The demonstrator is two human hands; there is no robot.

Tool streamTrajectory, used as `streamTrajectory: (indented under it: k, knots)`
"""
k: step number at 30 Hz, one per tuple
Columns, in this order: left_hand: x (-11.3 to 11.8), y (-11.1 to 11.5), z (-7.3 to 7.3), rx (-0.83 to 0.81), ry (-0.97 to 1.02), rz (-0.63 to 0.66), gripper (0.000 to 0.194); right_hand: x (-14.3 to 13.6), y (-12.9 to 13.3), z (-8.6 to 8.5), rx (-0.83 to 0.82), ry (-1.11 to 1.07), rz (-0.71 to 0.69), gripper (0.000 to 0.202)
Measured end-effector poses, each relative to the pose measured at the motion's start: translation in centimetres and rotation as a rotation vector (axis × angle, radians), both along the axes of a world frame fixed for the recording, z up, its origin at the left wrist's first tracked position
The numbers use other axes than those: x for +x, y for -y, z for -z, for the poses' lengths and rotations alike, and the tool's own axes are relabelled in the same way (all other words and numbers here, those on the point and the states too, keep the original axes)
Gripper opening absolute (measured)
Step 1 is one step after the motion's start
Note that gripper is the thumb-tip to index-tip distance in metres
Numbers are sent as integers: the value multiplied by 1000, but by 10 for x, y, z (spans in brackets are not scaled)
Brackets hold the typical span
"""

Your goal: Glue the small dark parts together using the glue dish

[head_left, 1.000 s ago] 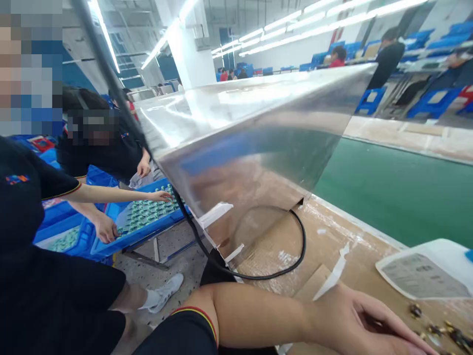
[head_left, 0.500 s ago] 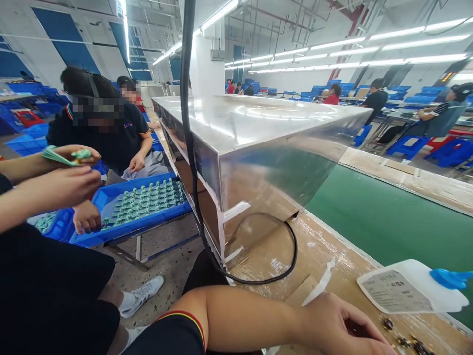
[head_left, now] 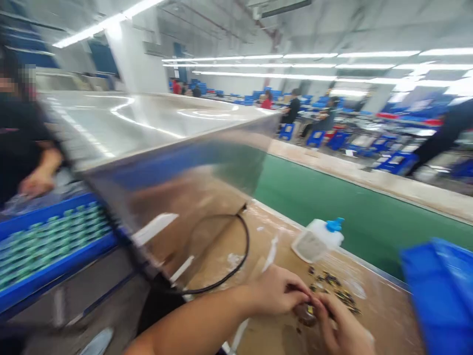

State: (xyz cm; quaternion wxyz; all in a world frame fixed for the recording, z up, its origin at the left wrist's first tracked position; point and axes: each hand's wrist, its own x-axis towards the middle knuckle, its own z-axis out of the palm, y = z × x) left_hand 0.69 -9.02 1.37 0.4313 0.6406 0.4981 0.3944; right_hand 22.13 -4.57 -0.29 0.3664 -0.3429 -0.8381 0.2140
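My left hand (head_left: 279, 293) reaches in over the brown-covered bench, its thumb and fingers pinched together. Facing it is my right hand (head_left: 342, 325), fingers also closed, with the fingertips of both meeting. At that meeting point is a small shiny brown piece (head_left: 306, 315) with a yellow spot; blur and the fingers hide its kind. Just beyond my hands, several small dark and gold pieces (head_left: 334, 286) lie scattered on the bench. Behind them stands a translucent white bottle (head_left: 314, 241) with a blue cap.
A green conveyor belt (head_left: 295, 182) runs behind the bench. A shiny metal hood (head_left: 177, 167) stands on the left, with a black cable (head_left: 246, 246) looped before it. A blue bin (head_left: 432, 296) is at right; a blue tray (head_left: 48, 276) of green pieces and a co-worker (head_left: 18, 133) at left.
My view has swung right and the picture is blurred. Both my hands now show, together; before, only one arm was visible over the bench. The nearer co-worker's hands have left view.
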Motion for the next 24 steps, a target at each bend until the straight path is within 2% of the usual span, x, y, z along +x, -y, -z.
streamTrajectory:
  k: [3, 8, 13, 16, 19, 21, 24]
  knots:
    - [-5, 4, -5, 134, -85, -30, 24, -17, 13, -9, 33, -59, 47, 48]
    - [-10, 2, 3, 271, -167, -16, 33, -31, 16, -10, 16, -96, 106, 41]
    - [-9, 2, 6, 278, -137, -46, 40, -32, 19, -9, -34, -144, 117, 39]
    - [-10, 3, 8, 225, -28, -42, 41, -33, 21, -12, -78, -178, 118, 38]
    - [-12, 5, 8, 140, 105, -57, 39, -33, 25, -17, -119, -234, 84, 25]
    - [-13, 7, 5, 129, 151, -88, 37, -34, 29, -21, -116, -277, 55, 17]
    - [-11, 8, 1, 166, 171, -130, 35, -34, 31, -24, -51, -306, 49, 15]
